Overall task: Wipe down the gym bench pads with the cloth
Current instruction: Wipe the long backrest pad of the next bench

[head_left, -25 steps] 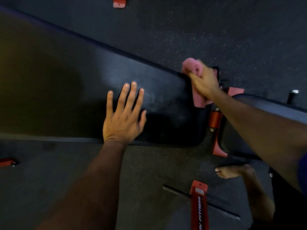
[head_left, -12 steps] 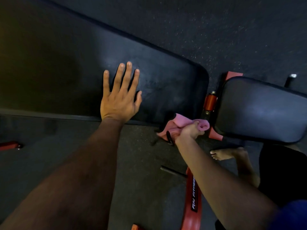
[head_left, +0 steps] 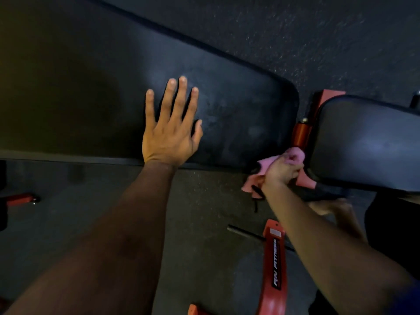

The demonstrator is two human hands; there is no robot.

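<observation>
Four straight fingers [head_left: 179, 103] and a thumb lie spread flat on the long black back pad [head_left: 238, 110]; they belong to the left hand [head_left: 169, 135], which presses palm-down near the pad's near edge and holds nothing. Its bare forearm runs down to the lower left corner of the view.

Curled fingers of the right hand [head_left: 280, 170] bunch a pink cloth [head_left: 264, 165]. One end of the cloth pokes out above the knuckles as a rolled lump, and a loose flap hangs below the wrist toward the floor. The fist sits at the near right corner of the back pad, in the gap between that pad and the smaller black seat pad [head_left: 368, 142]. Whether the cloth actually touches the back pad's corner or the seat pad's edge cannot be told, as the hand covers that spot.

Between the two pads an orange cylinder [head_left: 301, 133] of the bench frame stands upright, with a red bracket [head_left: 327, 96] showing beyond it. A red frame bar [head_left: 276, 267] with white lettering lies low on the dark speckled rubber floor [head_left: 295, 30], crossed by a thin black rod [head_left: 244, 231]. A bare foot [head_left: 329, 206] rests on the floor just below the seat pad, partly hidden by the right forearm. Far left, a small red part [head_left: 20, 198] with a metal end sits on the floor.
</observation>
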